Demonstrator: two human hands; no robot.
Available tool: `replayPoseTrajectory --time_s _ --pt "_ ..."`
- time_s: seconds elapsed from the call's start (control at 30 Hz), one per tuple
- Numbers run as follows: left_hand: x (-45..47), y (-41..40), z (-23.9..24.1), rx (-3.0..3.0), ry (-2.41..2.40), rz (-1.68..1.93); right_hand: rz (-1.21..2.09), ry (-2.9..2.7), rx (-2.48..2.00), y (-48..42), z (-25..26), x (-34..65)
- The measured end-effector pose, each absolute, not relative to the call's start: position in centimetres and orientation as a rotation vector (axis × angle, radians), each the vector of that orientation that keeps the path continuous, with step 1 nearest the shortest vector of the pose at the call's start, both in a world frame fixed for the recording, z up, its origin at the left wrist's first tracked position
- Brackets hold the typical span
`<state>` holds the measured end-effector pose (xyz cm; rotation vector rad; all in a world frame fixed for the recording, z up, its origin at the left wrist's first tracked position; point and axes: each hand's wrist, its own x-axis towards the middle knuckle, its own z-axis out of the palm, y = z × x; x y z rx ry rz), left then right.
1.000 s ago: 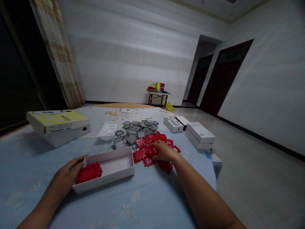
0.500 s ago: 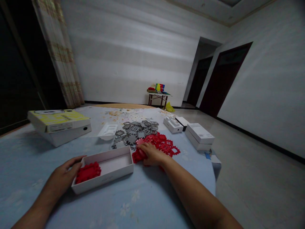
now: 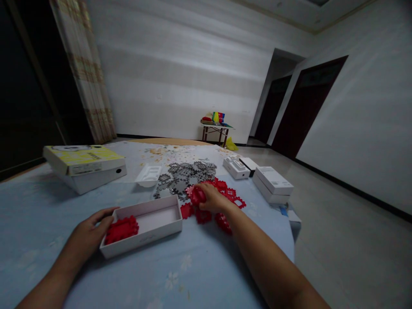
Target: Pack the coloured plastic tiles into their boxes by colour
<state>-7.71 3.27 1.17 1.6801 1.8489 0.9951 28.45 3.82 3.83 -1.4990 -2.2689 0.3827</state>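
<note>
My right hand [image 3: 210, 198] is closed round a bunch of red toothed plastic pieces [image 3: 197, 195], lifted a little above the pile of red pieces [image 3: 227, 194] on the blue cloth. My left hand [image 3: 90, 227] rests with curved fingers against the left end of a shallow white box [image 3: 154, 227]. A stack of red pieces [image 3: 121, 228] lies in the left end of that box, right by my left fingertips. Grey pieces [image 3: 185, 174] of the same kind lie spread behind the red pile.
A yellow-topped white box [image 3: 84, 166] stands at the back left, and a white plastic tray [image 3: 148, 175] sits beside the grey pieces. Small white boxes [image 3: 273, 183] lie near the table's right edge. Beyond are a floor, a small far table [image 3: 215, 130] and dark doorways.
My right hand has gathered red pieces from the pile and raised them slightly, moving left toward the white box. My left hand has stayed at the box's end.
</note>
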Motion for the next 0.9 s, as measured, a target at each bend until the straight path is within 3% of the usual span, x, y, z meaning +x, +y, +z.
replayPoseTrajectory --time_s 0.9 --pt "-6.9 2.3 1.7 1.727 1.817 1.054 0.434 -2.413 -1.635 5.2 2.6 31.4"
